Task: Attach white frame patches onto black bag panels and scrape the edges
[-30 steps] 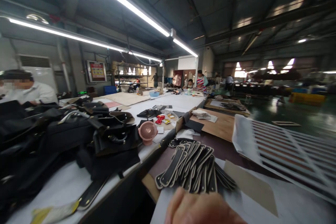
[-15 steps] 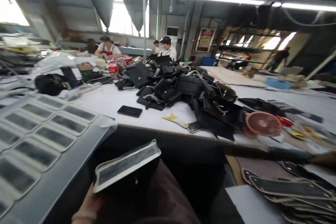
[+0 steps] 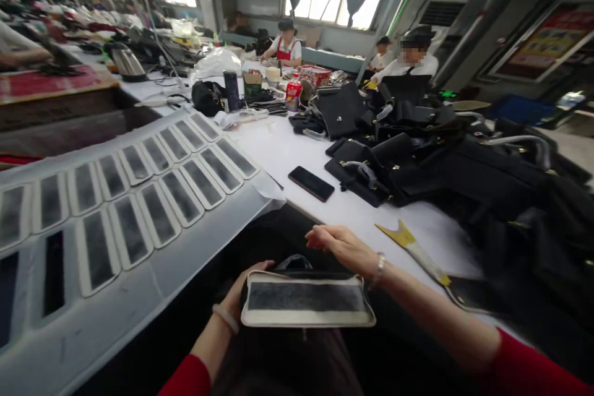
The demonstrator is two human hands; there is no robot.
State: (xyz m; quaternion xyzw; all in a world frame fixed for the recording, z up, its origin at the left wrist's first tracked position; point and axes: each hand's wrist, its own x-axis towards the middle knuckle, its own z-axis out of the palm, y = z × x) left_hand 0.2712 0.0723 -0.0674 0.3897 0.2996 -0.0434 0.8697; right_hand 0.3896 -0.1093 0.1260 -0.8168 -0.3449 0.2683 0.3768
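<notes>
A black handbag (image 3: 304,297) rests over my lap, its bottom turned toward me: a dark panel inside a pale border. A loop that looks like a plastic-wrapped handle shows behind it. My left hand (image 3: 248,284) grips the bag at its left end, partly hidden by it. Above the bag's right end, my right hand (image 3: 343,246) hovers apart from it with fingers curled in; whether anything sits in them I cannot make out. At left, dark panels with pale borders (image 3: 174,198) lie in two rows on a grey sloping board (image 3: 153,288).
A phone (image 3: 310,184) lies on the white table (image 3: 264,142). Black bags (image 3: 417,161) are heaped at right, near a yellow-ended strip (image 3: 420,253). A red bottle (image 3: 292,94), a kettle (image 3: 129,63) and a box (image 3: 315,75) stand farther back. Several people work beyond.
My view has swung left, bringing more of the panel board into sight. The bag has turned nearly level in my left hand, and my right hand has come into view above it.
</notes>
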